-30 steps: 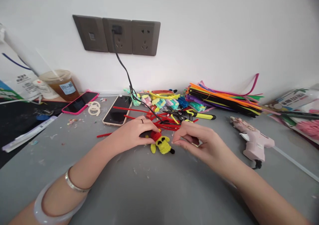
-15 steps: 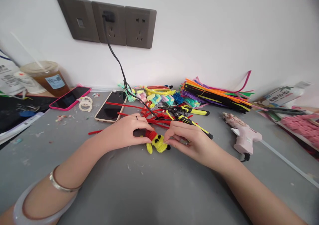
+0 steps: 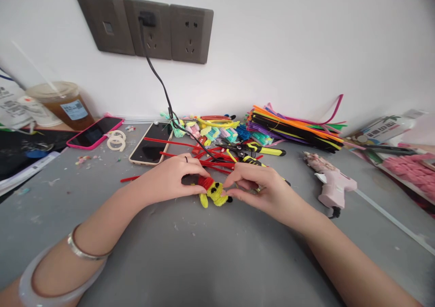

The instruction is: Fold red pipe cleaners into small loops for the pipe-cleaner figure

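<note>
A small pipe-cleaner bear figure (image 3: 217,197), with a yellow head, black eyes and a red body, lies tilted just above the grey tabletop. My left hand (image 3: 176,177) pinches its red body between thumb and fingers, and a yellow limb sticks out below the thumb. At the other end, my right hand (image 3: 256,184) has thumb and forefinger closed together on the edge of the yellow head, partly covering it. Behind my hands lie loose red pipe cleaners (image 3: 163,141) and yellow-and-black pliers (image 3: 272,151).
A pink glue gun (image 3: 335,187) rests at right, near a bundle of coloured pipe cleaners (image 3: 295,128). Two phones, one a white-edged phone (image 3: 151,144), lie at left beside pale rings (image 3: 116,141). A drink cup (image 3: 64,105) stands by the wall. A black cable (image 3: 159,78) hangs from the socket.
My right thumb and forefinger have shifted slightly on the yellow head, their tips now further apart. My left hand holds its place on the red body.
</note>
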Demonstrator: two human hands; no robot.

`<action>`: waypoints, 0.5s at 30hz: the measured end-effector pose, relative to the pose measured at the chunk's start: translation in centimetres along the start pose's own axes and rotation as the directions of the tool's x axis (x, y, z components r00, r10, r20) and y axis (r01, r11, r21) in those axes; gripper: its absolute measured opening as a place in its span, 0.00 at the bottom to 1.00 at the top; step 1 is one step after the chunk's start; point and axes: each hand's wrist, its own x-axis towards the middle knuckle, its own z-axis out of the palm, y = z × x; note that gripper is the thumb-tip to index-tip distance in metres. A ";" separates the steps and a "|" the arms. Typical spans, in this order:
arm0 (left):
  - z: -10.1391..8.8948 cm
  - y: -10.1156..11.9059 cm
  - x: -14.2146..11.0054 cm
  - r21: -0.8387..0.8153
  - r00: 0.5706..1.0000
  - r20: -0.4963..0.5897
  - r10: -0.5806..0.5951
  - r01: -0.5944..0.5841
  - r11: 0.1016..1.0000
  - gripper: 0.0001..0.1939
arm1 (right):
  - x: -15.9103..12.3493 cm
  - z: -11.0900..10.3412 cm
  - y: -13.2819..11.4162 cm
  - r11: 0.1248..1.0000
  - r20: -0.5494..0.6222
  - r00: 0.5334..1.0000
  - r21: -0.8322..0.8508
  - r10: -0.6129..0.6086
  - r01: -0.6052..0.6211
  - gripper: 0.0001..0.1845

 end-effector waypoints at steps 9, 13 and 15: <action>-0.2 0.7 -0.1 0.026 0.999 0.026 -0.025 0.025 0.999 0.10 | 0.1 -0.2 0.0 0.991 0.016 0.992 0.054 0.123 -0.124 0.06; -0.3 1.3 -0.2 0.015 0.999 0.013 -0.053 0.053 0.998 0.07 | 0.3 -0.1 -0.2 0.959 -0.102 0.957 0.117 0.271 -0.259 0.08; -0.3 1.4 -0.2 0.027 0.998 -0.004 -0.057 0.057 0.998 0.06 | 0.3 0.1 -0.4 0.953 -0.131 0.948 0.134 0.289 -0.272 0.08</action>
